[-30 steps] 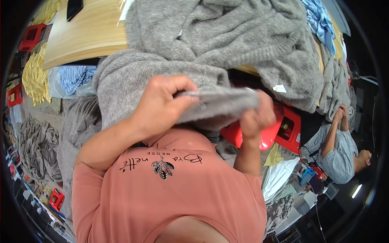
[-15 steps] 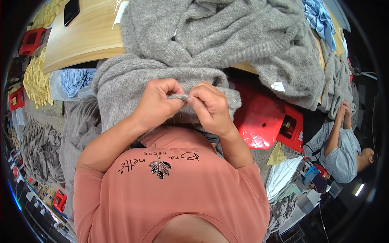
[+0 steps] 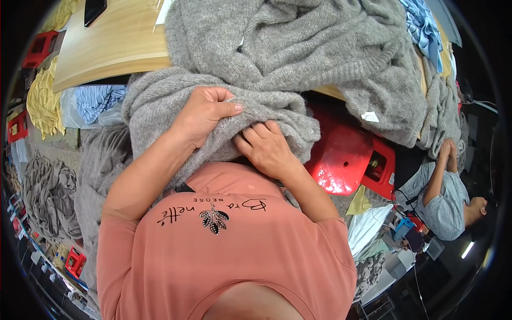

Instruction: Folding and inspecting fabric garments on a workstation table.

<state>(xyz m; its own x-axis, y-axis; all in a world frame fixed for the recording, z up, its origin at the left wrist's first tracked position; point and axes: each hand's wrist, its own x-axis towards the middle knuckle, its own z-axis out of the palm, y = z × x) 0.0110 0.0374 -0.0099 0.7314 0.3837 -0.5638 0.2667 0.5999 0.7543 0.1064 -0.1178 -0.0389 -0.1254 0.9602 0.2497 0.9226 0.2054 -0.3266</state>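
While the grey knit [image 3: 226,129], already bunched up, is pinched by the left hand [image 3: 204,114], the grip of the right hand [image 3: 268,149] cannot be told; handling is judged unfinished.

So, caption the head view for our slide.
Left hand grips grey knitwear, right hand curled against its folds, beside a wooden table.

The worktop [image 3: 117,45] here is pale wood grain, with a glossy red stool [image 3: 333,154] near it that's got a small hole in the seat, plus more red stools [image 3: 17,126] scattered off to the left. Floor [image 3: 66,149] looks kinda speckled beige-grey. Far right side's pretty dark, with a bright white tube light [image 3: 468,250] glowing there.
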